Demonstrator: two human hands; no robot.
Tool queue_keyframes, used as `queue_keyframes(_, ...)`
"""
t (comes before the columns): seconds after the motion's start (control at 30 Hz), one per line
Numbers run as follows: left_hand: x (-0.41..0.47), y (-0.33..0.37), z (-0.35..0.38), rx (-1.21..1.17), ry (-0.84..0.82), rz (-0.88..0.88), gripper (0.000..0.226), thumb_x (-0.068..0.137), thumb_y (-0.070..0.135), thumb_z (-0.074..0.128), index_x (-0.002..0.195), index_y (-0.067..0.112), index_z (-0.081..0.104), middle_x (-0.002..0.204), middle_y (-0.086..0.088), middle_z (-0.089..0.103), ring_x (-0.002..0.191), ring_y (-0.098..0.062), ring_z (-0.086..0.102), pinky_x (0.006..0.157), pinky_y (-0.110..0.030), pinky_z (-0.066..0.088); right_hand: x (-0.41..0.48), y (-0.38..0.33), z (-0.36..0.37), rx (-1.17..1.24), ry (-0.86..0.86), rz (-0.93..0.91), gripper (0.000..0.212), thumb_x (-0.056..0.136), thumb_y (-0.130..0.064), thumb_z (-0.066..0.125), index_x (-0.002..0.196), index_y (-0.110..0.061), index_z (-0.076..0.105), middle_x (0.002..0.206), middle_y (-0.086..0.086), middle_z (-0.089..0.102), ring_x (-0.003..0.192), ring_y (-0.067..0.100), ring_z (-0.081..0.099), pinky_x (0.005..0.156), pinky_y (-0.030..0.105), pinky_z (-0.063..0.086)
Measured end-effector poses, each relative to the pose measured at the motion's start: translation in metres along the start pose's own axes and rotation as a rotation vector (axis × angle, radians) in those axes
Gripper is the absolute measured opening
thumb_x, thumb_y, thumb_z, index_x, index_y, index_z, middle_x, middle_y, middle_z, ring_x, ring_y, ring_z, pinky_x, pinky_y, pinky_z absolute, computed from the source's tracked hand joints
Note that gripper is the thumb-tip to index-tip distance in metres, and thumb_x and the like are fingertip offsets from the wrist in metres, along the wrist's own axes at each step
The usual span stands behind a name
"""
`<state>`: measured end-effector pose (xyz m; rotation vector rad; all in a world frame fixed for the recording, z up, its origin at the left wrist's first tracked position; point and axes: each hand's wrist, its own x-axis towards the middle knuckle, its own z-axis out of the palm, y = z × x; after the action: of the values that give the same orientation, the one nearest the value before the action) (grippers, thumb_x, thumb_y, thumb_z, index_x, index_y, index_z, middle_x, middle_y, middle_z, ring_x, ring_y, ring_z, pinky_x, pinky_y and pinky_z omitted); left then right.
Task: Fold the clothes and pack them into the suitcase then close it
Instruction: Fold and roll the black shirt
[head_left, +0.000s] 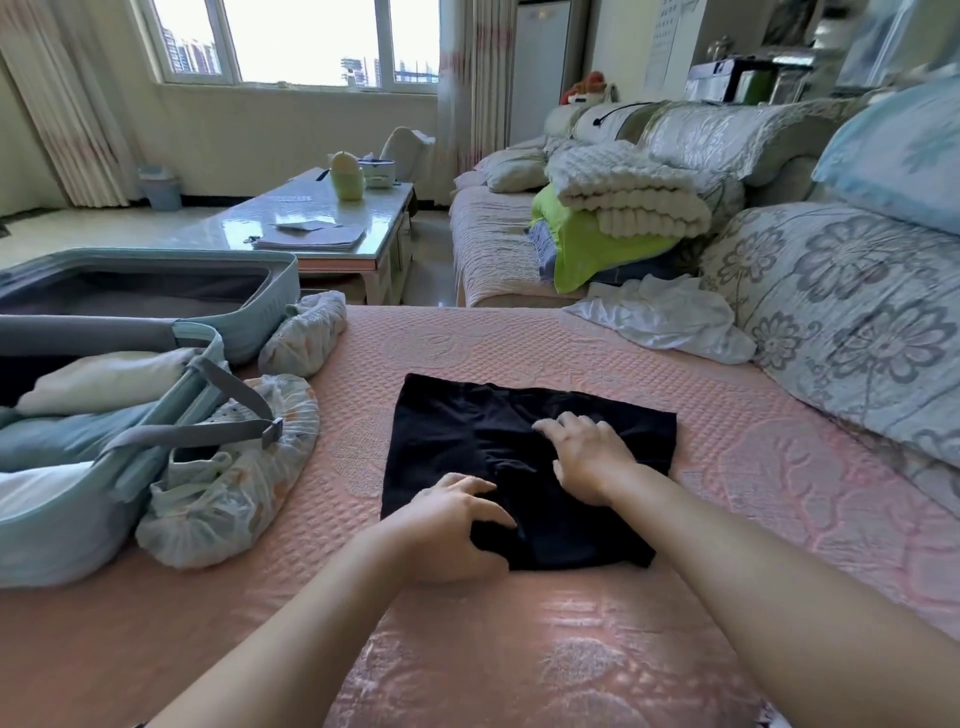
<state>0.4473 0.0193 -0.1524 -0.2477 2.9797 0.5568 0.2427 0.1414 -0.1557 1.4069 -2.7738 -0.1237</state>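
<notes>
A black garment (467, 431) lies flat on the pink quilted cover (727, 467), folded into a rough rectangle. My left hand (447, 525) grips its near left edge, with fingers curled over the cloth. My right hand (587, 457) rests on the middle of the garment with its fingers spread. A light blue suitcase (156, 312) lies open at the left, with folded pale clothes (104, 379) and grey straps (208, 426) in its near half. A crumpled white garment (665, 317) lies at the far right by the cushions.
Two patterned elastic covers (244, 467) (306, 332) lie beside the suitcase. Floral cushions (857, 322) line the right side. Folded blankets (623, 208) sit on the far sofa. A glass coffee table (322, 218) stands behind the suitcase.
</notes>
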Motion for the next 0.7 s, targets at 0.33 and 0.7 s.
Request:
queue_keyframes(0.33,0.066,0.109,0.016,0.111,0.141,0.219,0.052,0.078,0.052,0.069,0.125,0.037,0.05,0.117,0.008,0.049,0.106,-0.017,0.052,0.077,-0.032,0.047,-0.035,0.103,-0.016,0.173,-0.157,0.116,0.064,0.078,-0.023,0.063,0.138,-0.041,0.051,0.144,-0.006,0.046,0.133,0.019,0.04,0.108,0.032,0.036)
queue_keyframes(0.7,0.099,0.122,0.039,0.188,0.252,0.099,0.022,0.099,0.022,0.046,0.116,0.019,0.059,0.108,-0.006,0.053,0.098,-0.029,0.058,0.074,-0.035,0.047,-0.012,0.111,-0.001,0.326,-0.028,0.122,0.048,0.084,0.001,0.048,0.108,-0.031,0.075,0.121,-0.004,0.069,0.114,0.02,0.062,0.098,0.031,0.049)
